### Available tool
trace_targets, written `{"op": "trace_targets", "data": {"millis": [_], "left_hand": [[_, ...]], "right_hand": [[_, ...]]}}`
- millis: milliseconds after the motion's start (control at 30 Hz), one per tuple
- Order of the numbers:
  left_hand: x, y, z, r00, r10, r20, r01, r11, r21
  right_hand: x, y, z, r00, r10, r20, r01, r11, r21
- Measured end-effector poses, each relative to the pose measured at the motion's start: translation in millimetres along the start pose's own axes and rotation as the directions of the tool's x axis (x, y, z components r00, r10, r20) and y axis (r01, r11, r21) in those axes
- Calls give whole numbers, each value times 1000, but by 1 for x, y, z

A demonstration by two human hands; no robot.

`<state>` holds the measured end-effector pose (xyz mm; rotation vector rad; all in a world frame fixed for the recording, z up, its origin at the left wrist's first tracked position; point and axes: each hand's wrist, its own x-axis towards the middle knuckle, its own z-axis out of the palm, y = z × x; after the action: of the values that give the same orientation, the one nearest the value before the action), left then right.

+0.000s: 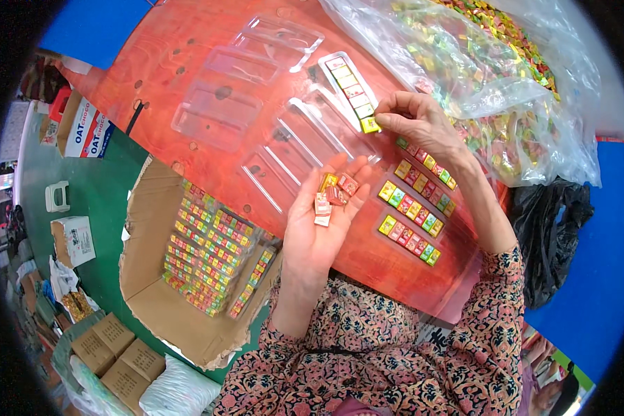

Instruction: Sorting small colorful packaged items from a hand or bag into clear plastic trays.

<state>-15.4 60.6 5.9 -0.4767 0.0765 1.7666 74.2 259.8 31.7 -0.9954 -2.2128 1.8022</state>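
Note:
My left hand [310, 225] is turned palm up and cupped, with several small red and orange wrapped candies [335, 194] lying on its palm and fingers. My right hand [423, 127] pinches a yellow-green wrapped candy [369, 125] at the near end of a narrow clear plastic tray [324, 64]. A row of wrapped candies [348, 82] fills the rest of that tray's length. Right of my left hand lie several filled trays [410, 238] with red, yellow and green candies. Empty clear trays [299, 132] rest beyond my left fingers.
More clear trays [218, 114] sit farther left on the red tabletop [156, 69]. A large clear bag of candies [478, 76] covers the far right, beside a black plastic bag [551, 236]. Below the table's left edge stands an open cardboard box [142, 270] holding many filled trays.

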Motion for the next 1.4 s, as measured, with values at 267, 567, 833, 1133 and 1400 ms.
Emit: {"op": "trace_targets", "data": {"millis": [267, 567, 833, 1133, 1400], "left_hand": [[8, -13, 10, 964, 261, -54, -189, 811, 553], [9, -14, 6, 936, 352, 21, -269, 672, 690], [3, -7, 7, 936, 352, 9, -255, 660, 707], [-27, 12, 14, 861, 505, -56, -314, 615, 723], [-33, 31, 6, 858, 510, -66, -351, 675, 648]], "right_hand": [[-35, -23, 27, 979, -67, 190, 36, 986, 161], [-52, -50, 37, 860, -408, 307, 511, 694, -508], [-35, -32, 10, 974, -206, -98, 159, 920, -357], [-5, 12, 22, 912, -236, -335, 90, 912, -399], [0, 10, 22, 936, -237, -261, 47, 818, -573]]}}
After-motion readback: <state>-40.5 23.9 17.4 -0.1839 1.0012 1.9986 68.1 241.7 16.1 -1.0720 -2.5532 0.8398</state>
